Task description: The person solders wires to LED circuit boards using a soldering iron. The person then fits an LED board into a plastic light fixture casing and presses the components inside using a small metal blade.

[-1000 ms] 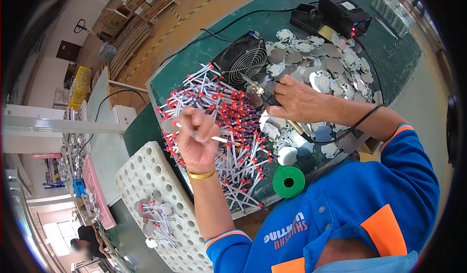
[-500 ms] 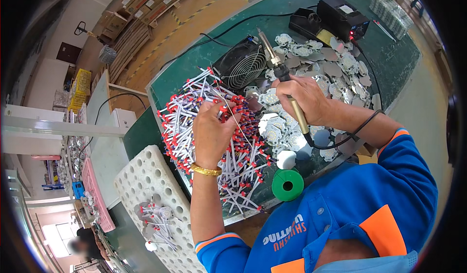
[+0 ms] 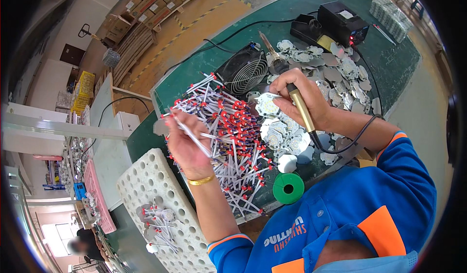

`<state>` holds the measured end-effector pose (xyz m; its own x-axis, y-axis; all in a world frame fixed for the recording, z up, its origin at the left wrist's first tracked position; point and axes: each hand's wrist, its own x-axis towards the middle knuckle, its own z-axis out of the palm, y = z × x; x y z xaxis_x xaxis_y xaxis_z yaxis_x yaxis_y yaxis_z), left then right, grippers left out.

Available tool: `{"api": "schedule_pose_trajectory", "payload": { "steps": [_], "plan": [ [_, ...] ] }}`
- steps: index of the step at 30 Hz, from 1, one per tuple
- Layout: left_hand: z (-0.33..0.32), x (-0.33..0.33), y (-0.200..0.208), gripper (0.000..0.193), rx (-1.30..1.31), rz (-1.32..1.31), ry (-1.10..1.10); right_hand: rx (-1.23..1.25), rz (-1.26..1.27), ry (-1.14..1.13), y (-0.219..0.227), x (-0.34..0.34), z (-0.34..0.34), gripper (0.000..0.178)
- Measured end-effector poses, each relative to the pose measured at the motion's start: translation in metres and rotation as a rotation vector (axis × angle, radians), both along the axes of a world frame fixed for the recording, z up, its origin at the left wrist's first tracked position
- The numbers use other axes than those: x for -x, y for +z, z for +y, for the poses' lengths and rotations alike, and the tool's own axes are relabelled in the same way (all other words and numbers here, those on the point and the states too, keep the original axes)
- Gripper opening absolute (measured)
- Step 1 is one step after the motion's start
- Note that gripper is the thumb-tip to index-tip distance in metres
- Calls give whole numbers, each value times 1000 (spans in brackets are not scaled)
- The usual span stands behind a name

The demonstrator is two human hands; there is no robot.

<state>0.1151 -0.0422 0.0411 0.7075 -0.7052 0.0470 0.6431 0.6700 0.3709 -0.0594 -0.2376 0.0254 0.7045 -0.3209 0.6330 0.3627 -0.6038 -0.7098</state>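
Observation:
My left hand (image 3: 187, 146) is raised over the left edge of the wire heap, its fingers closed on a white wire lead (image 3: 193, 137). A greyish disc (image 3: 160, 126) shows beside those fingertips; whether it is joined to the lead I cannot tell. In my right hand (image 3: 304, 98) is a soldering iron (image 3: 302, 108), its tip pointing up and away. A white LED board (image 3: 267, 104) sits against the thumb and fingers of that hand; whether it is pinched there is unclear. Below lies the heap of white leads with red ends (image 3: 228, 132).
LED boards (image 3: 284, 136) are piled right of the leads. Behind stand a small fan (image 3: 247, 76) and a black soldering station (image 3: 343, 22). A green spool (image 3: 288, 188) lies near my body. Left is a white perforated foam block (image 3: 141, 175) bearing boards with leads.
My left hand has moved left from the middle of the heap, now showing a white lead. The LED board now shows at my right hand, which has shifted slightly; the iron stays in it.

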Motion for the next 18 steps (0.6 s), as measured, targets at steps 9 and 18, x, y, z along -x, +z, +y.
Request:
{"api": "schedule_pose_trajectory", "payload": {
  "steps": [9, 18],
  "plan": [
    [-32, 78, -7, 16, -503, -125, -348, 35, 62, -27, 8, 2, -4, 28],
    [-34, 82, -22, 17, -682, -376, -327, 65, 17, -25, 4, 2, -5, 22]
  ]
}}
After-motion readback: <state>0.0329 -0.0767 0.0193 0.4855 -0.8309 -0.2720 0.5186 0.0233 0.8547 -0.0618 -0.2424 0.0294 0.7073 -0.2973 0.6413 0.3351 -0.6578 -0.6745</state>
